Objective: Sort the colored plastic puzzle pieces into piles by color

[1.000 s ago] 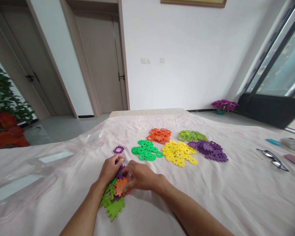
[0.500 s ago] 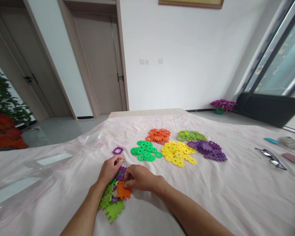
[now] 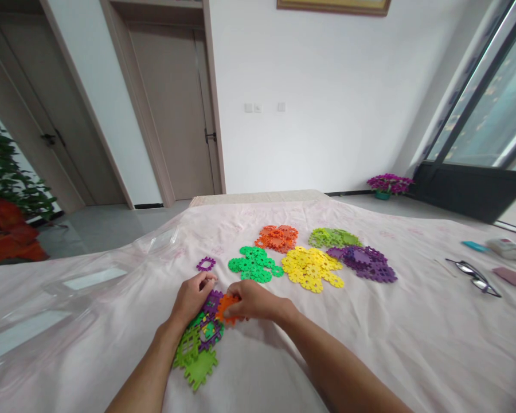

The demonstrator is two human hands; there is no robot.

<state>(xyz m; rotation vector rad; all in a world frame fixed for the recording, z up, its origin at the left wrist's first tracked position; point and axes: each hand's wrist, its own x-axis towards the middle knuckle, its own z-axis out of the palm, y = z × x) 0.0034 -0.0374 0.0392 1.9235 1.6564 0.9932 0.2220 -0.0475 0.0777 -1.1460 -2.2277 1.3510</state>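
My left hand (image 3: 193, 296) rests with curled fingers on a joined cluster of green and purple plastic pieces (image 3: 198, 347) lying on the pale pink cloth (image 3: 413, 344). Just to its right, my right hand (image 3: 253, 300) pinches an orange piece (image 3: 226, 305) lifted off that cluster. A single purple piece (image 3: 206, 264) lies just beyond my left hand. Farther back sit sorted piles: bright green (image 3: 253, 264), orange (image 3: 277, 237), yellow (image 3: 312, 268), lime green (image 3: 333, 237) and purple (image 3: 365, 263).
Black-framed glasses (image 3: 475, 277) lie on the cloth at the right, with a teal item (image 3: 474, 246), a white box (image 3: 508, 250) and a dark red card (image 3: 515, 277) near them. Clear plastic bags (image 3: 69, 298) lie at the left. Doors and a potted plant (image 3: 8, 178) stand behind.
My right hand has pulled the orange piece off the cluster and moved it up and to the right. My left hand has stayed on the cluster.
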